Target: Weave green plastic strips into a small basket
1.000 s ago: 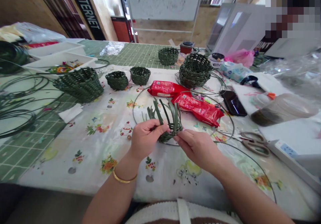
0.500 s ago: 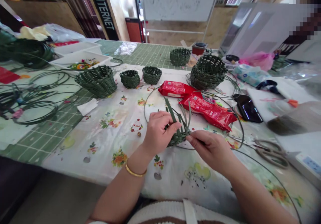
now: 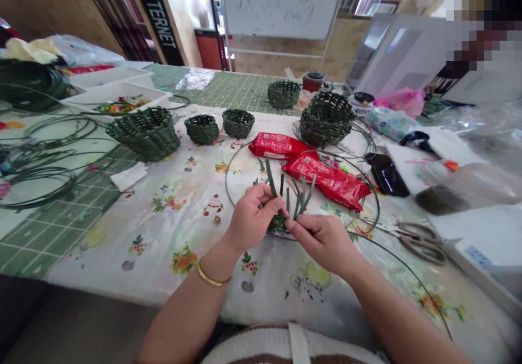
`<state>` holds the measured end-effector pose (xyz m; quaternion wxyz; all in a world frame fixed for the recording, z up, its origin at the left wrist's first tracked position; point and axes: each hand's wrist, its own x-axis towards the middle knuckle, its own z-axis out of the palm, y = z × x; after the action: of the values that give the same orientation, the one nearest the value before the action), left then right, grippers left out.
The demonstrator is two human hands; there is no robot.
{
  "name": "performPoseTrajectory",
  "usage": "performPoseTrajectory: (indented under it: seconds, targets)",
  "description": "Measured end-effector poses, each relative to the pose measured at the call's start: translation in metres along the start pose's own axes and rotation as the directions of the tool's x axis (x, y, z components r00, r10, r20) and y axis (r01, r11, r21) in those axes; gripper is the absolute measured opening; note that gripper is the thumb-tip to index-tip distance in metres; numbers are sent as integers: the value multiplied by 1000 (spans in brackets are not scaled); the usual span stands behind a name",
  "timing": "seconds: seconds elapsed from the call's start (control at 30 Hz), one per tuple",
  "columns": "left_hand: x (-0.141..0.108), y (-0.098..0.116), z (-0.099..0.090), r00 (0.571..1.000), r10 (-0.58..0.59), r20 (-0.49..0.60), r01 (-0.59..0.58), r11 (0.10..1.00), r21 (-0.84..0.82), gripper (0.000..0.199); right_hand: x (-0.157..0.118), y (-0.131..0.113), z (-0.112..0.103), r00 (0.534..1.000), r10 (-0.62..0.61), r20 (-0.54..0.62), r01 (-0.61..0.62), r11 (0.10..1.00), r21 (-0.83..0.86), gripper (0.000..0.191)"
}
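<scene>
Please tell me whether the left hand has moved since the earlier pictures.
Yes, slightly: the left hand, holding the half-woven green basket, now sits a little farther forward, nearer the red packet.

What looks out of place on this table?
Two red foil packets lie in the middle of the weaving, just behind the half-woven green basket, with a loop of green strand curving around them. Packaging looks odd among craft materials.

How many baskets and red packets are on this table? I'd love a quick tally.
Woven green baskets standing on the table: 5 (the right-hand one may be two stacked)
Unfinished basket with upright strips: 1
Red packets: 2
Total: 8
</scene>
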<state>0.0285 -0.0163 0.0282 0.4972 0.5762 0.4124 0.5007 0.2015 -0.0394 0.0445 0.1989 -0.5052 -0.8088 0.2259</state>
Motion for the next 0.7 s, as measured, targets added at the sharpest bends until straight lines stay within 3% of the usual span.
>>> performPoseTrajectory:
  seconds: [0.07,0.17,0.33,0.47,0.57,0.7]
  targets:
    - [2,0,-1,998,-42,41,44,998,-34,14,-1,-3,-1,1000,-10,-22,11,1000,18,44]
    - [5,2,-5,992,-46,116,41,998,41,18,-2,-5,-3,998,13,-53,-10,998,54,40]
    - [4,5,-5,978,168,126,-203,914,352,8,1,-1,-5,994,110,13,-111,986,128,45]
    - [3,1,-2,944,308,122,-330,852,406,9,3,3,-5,990,127,56,-134,978,161,47]
    - [5,-2,-5,954,271,125,-299,876,380,10,3,5,-3,989,142,33,-145,980,133,47]
    - [7,2,-11,962,145,232,-210,934,288,20,2,5,-4,988,149,-38,-144,984,104,36]
